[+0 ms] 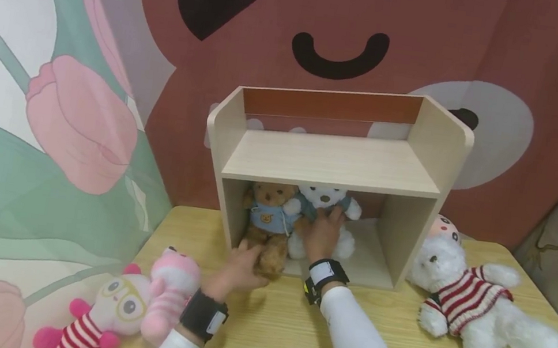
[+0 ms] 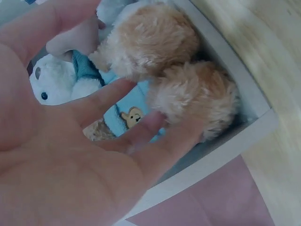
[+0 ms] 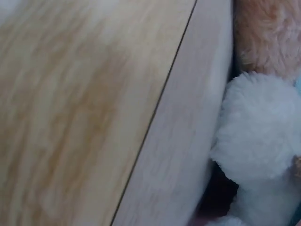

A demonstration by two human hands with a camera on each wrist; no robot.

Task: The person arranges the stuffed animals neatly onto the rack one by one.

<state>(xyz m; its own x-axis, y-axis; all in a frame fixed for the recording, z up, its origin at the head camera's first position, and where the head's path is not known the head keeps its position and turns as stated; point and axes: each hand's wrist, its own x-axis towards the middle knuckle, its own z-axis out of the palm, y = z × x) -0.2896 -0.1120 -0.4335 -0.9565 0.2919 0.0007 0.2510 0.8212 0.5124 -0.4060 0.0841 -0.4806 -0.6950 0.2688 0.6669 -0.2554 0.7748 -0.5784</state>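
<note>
Table (image 1: 290, 338): pale yellow wood grain, glossy. Shelf (image 1: 333, 160) on it: light laminate, box form, flat upper board, rounded side panels, open lower bay facing the camera.

Large white bear (image 1: 481, 315): shaggy plush, red-and-white striped knit sweater, lying on its back right of the shelf, well apart from both hands.

Two soft toys at front left corner: pink doll (image 1: 171, 291), fuzzy, and white glasses doll (image 1: 107, 315) with magenta paws and striped body, touching each other.

Inside lower bay, left half: brown bear (image 1: 268, 225), curly tan plush, light blue shirt with small bear patch, seated upright. White bear (image 1: 326, 220) just beside it on the right, fluffy, teal shirt, the two touching.

Right hand (image 1: 325, 233): fingers spread flat against white bear's chest, pressing, not curled round it. Right wrist view: only bay edge and plush.

Left hand (image 1: 241, 268): at bay's front edge, fingers fairly straight and parted, fingertips (image 2: 157, 120) touching brown bear's round furry feet.
</note>
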